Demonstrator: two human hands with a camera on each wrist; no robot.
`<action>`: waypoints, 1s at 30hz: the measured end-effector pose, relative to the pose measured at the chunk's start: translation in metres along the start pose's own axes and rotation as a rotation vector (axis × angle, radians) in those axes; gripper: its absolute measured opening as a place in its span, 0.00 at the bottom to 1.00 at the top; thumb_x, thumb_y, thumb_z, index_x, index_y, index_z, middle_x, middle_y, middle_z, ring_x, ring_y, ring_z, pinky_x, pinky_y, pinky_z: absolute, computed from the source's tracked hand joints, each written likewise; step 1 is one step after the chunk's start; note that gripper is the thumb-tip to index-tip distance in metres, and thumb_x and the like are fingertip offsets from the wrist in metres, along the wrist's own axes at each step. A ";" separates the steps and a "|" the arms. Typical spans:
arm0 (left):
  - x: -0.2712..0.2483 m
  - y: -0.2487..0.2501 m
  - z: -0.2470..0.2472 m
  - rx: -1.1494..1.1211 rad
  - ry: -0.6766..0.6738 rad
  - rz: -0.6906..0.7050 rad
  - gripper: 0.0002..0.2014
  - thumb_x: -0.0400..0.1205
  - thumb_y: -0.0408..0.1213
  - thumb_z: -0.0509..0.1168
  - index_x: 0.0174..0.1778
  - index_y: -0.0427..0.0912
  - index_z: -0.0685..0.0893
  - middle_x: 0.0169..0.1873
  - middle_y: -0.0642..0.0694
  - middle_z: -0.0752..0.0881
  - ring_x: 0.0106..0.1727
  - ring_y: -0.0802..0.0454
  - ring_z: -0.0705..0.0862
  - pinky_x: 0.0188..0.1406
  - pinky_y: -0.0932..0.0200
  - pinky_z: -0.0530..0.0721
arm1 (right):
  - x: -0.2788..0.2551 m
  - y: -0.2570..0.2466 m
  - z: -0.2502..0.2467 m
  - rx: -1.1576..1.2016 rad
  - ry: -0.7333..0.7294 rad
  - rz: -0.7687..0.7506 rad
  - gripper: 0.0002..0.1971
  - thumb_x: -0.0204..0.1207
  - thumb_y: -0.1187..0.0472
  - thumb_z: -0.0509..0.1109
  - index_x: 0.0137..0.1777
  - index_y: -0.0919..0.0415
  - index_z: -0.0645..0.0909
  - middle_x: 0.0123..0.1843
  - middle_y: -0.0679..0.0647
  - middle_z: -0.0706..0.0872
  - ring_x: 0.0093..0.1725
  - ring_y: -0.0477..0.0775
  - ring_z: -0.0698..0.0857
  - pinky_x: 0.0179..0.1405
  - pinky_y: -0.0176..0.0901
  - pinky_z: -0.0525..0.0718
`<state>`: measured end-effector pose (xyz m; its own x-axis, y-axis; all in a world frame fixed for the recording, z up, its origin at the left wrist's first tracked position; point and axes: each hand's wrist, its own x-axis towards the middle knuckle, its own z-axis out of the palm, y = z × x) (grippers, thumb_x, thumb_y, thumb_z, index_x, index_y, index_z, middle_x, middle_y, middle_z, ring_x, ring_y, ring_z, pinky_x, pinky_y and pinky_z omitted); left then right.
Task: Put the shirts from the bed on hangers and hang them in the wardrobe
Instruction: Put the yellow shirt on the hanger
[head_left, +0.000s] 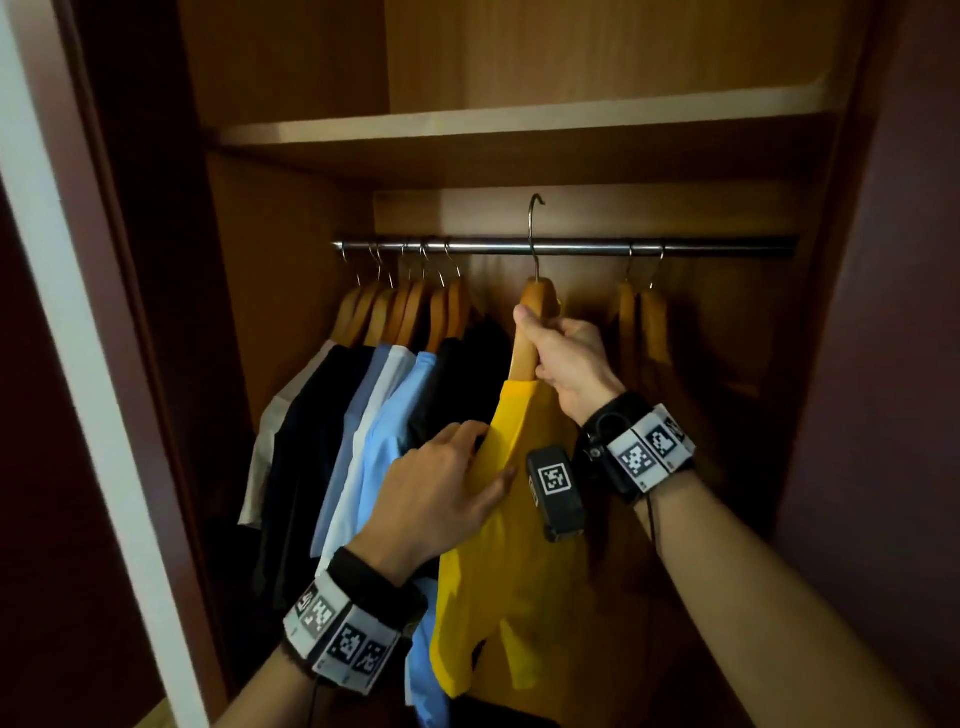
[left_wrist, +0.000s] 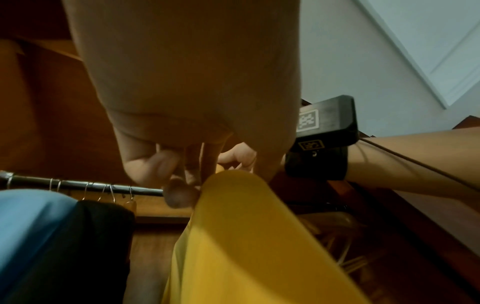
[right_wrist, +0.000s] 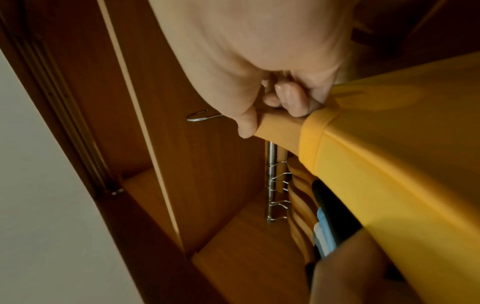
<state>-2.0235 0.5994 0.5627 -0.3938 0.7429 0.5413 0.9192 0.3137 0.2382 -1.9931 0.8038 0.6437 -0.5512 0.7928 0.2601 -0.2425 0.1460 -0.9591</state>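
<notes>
Hands: right hand (head_left: 563, 358) is fisted round the neck of the wooden hanger (head_left: 531, 332), thumb up the left side; left hand (head_left: 441, 493) lies on the left face of the yellow shirt (head_left: 511, 561), thumb pressed to the cloth, fingers reaching over its near edge. Whether those fingers pinch cloth I cannot tell.
Key relation: silver hook (head_left: 535, 228) rises above the chrome wardrobe rail (head_left: 727, 245), its tip higher than the rail; the shank crosses the rail line. Looks not yet seated, so my read is a short drop onto the rail.
Which side of rail: cannot tell from the head view if the hook opening sits in front of or behind the bar.
Axis: hanger runs near-to-far, edge-on to the head camera; shirt hangs straight below it.
Nearer hand: right owns the hanger; left only steadies the cloth lower down.
Slot: open stretch of rail between the group of hung shirts (head_left: 363, 415) on the left and two bare wooden hangers (head_left: 644, 322) on the right.
Shirt look: plain yellow knit, ribbed collar band (right_wrist: 311, 142) snug on the hanger arm, body smooth, sleeve hem low at near left.
Risk: dark shirt at the left group's end is just beside the yellow one and could snag.
</notes>
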 end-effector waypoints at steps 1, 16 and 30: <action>0.008 -0.007 0.002 0.019 -0.008 -0.001 0.24 0.86 0.66 0.58 0.73 0.58 0.75 0.59 0.57 0.82 0.50 0.53 0.86 0.39 0.55 0.76 | 0.009 0.002 0.004 -0.007 0.025 -0.009 0.42 0.70 0.32 0.82 0.75 0.61 0.81 0.64 0.61 0.91 0.55 0.56 0.90 0.48 0.46 0.86; 0.079 -0.052 0.007 0.031 -0.087 -0.002 0.20 0.87 0.61 0.62 0.61 0.47 0.78 0.55 0.46 0.85 0.56 0.40 0.87 0.41 0.49 0.77 | 0.078 -0.006 0.029 -0.130 0.156 0.092 0.18 0.80 0.45 0.81 0.44 0.58 0.80 0.31 0.49 0.74 0.26 0.46 0.70 0.21 0.37 0.69; 0.085 -0.044 0.001 0.104 -0.136 -0.015 0.27 0.85 0.61 0.65 0.78 0.56 0.71 0.56 0.46 0.87 0.58 0.40 0.87 0.41 0.52 0.72 | 0.108 0.016 0.028 -0.086 0.097 0.223 0.16 0.81 0.53 0.81 0.47 0.60 0.78 0.22 0.47 0.72 0.17 0.42 0.66 0.16 0.36 0.61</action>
<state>-2.0973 0.6488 0.5975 -0.4093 0.8088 0.4222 0.9118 0.3795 0.1569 -2.0787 0.8749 0.6596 -0.5034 0.8634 0.0335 -0.0526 0.0081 -0.9986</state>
